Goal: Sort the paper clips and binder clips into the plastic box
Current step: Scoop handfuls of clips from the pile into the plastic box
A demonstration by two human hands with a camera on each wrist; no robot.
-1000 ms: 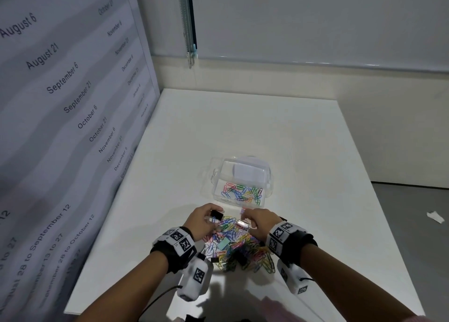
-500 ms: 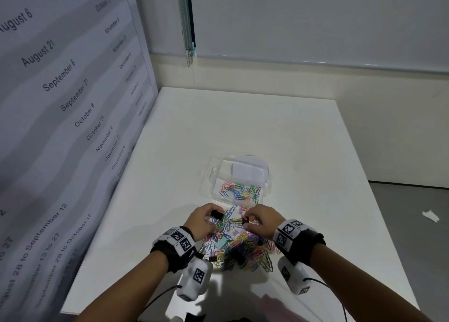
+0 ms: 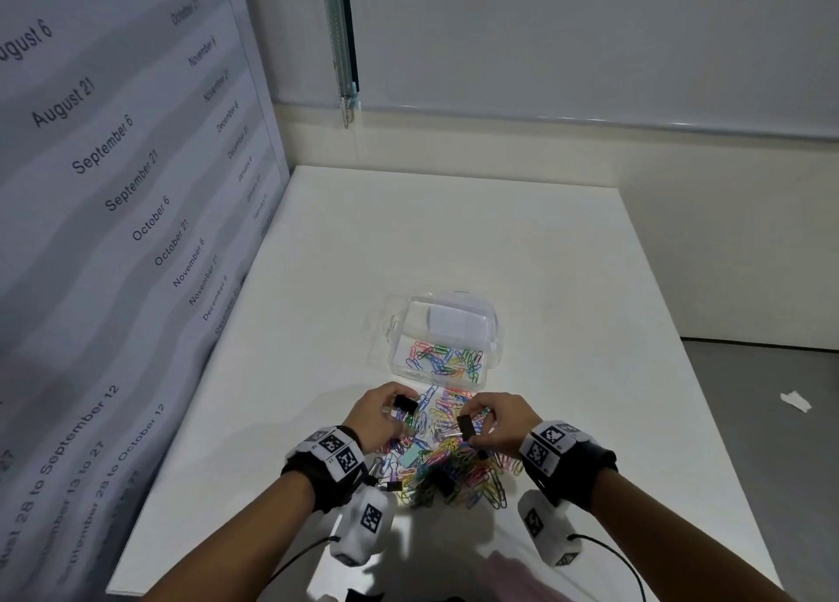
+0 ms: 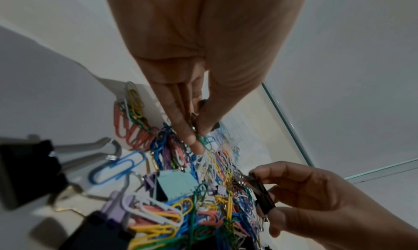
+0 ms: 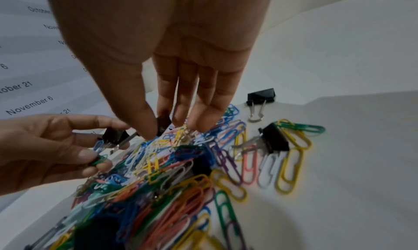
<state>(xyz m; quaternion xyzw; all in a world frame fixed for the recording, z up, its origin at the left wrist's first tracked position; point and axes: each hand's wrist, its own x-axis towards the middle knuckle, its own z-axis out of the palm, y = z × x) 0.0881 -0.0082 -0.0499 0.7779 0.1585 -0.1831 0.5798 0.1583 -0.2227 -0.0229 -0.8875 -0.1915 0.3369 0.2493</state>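
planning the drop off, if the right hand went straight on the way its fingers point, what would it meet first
The right hand, pinching a black binder clip, points forward-left and down. It would likely first meet the pile of paper clips just below, then the left hand; depth is unclear.

White table [image 3: 454,238] fills centre of frame; banner with printed dates [image 3: 113,193] stands along left edge; pale wall [image 3: 545,34] across top; blind cord [image 3: 345,47] hangs upper centre; grey floor [image 3: 772,420] at right, paper scrap [image 3: 795,401] on it.

Two hands [image 3: 379,420], one plastic box [image 3: 442,336]
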